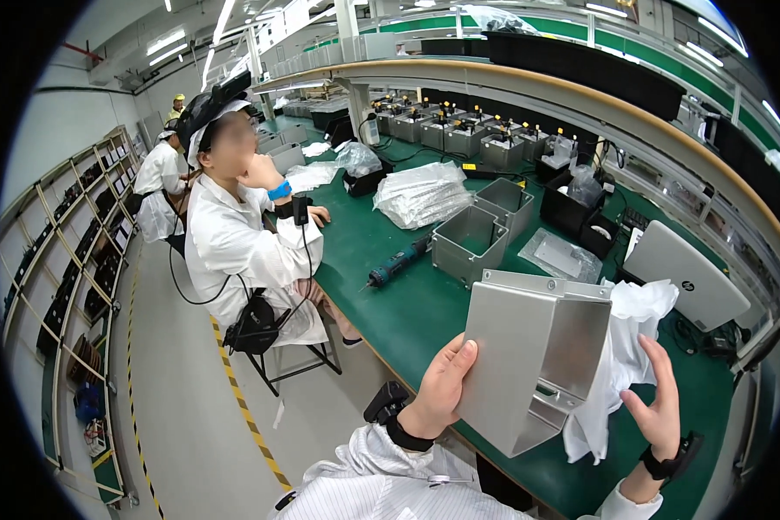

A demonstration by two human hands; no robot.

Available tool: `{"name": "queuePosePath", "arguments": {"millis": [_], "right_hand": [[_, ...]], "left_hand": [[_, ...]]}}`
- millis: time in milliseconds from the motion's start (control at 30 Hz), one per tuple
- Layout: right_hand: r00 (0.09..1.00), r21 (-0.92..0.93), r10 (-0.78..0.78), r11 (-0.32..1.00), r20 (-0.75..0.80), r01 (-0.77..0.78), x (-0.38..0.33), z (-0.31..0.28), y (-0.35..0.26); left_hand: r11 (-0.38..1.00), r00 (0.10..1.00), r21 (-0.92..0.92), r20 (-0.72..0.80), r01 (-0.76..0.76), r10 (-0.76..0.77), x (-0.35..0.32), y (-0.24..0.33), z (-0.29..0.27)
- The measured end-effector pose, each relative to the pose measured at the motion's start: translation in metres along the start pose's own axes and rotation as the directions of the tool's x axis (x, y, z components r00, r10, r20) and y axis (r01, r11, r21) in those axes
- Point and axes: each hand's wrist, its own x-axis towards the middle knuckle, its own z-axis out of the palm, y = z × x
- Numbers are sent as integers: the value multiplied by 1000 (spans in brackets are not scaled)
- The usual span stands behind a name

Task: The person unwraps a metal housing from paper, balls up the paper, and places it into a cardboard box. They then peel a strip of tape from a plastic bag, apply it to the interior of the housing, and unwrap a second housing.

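Observation:
My left hand (446, 381) grips the left edge of a silver metal housing (507, 364), thumb on its flat side and the other fingers hidden behind it. The housing is tilted up over the table's front edge, its hollow side turned to the right. To the right of it my right hand (657, 406) is raised with thumb and fingers spread, holding nothing. Between this hand and the housing hangs a crumpled white sheet or bag (637, 334); whether it touches the housing I cannot tell.
On the green table (355, 243) are a blue-black electric screwdriver (399, 263), a grey metal box (468, 247), clear plastic bags (423, 192) and a silver laptop (689, 276). Several boxes with cables stand behind. A co-worker in white (238, 221) sits at the left. A shelf rail (581, 91) spans above.

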Motion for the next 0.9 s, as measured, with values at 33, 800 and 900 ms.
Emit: {"name": "queuePosePath", "arguments": {"millis": [33, 800, 900], "right_hand": [[999, 300, 5, 954, 46, -18, 3, 8, 1], [938, 932, 73, 114, 338, -345, 16, 102, -3], [936, 936, -20, 10, 351, -351, 12, 103, 5]], "left_hand": [[1000, 1000, -9, 15, 17, -17, 2, -5, -3], [965, 970, -259, 216, -48, 107, 30, -39, -28], [929, 952, 213, 114, -302, 283, 23, -22, -1]]}}
